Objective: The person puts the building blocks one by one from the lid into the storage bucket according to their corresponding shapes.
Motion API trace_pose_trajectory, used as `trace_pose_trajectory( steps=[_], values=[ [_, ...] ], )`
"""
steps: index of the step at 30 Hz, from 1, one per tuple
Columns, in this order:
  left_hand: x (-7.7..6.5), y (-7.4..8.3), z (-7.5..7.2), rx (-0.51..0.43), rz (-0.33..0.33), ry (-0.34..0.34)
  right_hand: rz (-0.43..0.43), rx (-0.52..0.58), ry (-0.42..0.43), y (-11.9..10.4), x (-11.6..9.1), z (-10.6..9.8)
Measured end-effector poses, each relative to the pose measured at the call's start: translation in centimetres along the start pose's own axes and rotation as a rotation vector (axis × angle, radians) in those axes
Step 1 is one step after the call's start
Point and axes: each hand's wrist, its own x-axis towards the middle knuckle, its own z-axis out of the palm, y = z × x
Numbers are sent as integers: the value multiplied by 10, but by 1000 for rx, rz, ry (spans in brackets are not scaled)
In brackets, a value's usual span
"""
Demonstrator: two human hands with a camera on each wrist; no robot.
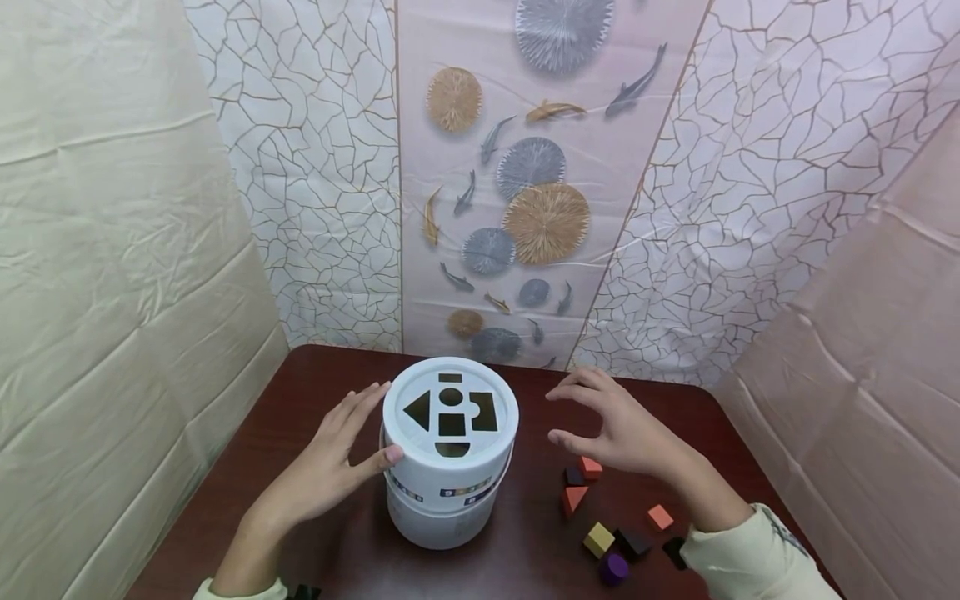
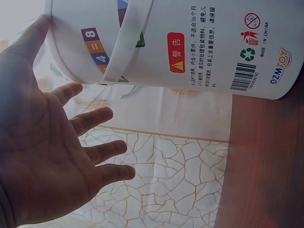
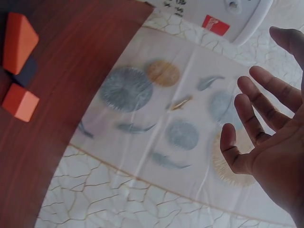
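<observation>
A white bucket (image 1: 442, 525) stands upright on the dark red-brown table, its white lid (image 1: 401, 433) pierced with shaped holes: a triangle, a circle, a square and others. My left hand (image 1: 333, 462) is spread at the bucket's left side, thumb and fingertips right at the lid's rim. In the left wrist view the same hand (image 2: 52, 128) shows an empty palm beside the printed wall. To the right of the bucket my right hand (image 1: 618, 425) hovers above the table, fingers loosely bent, holding nothing. The right wrist view shows that hand (image 3: 270, 118) with its palm bare.
Several small blocks lie right of the bucket: an orange-red triangle (image 1: 574, 498), an orange-red block (image 1: 660, 517), a yellow block (image 1: 599, 540), a purple cylinder (image 1: 614, 569) and black pieces such as one (image 1: 632, 545) near the yellow. Patterned cloth (image 1: 322, 208) hangs behind the table.
</observation>
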Motion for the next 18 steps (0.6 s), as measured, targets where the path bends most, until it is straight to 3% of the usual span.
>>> trace_pose_trajectory(
  steps=[11,18],
  values=[
    [1,1,-1,-6,-3,-2,82,-22,17,29,-19,9],
    [0,1,1,-9,-6,-1,184,-16,-13,55,-35,24]
  ],
)
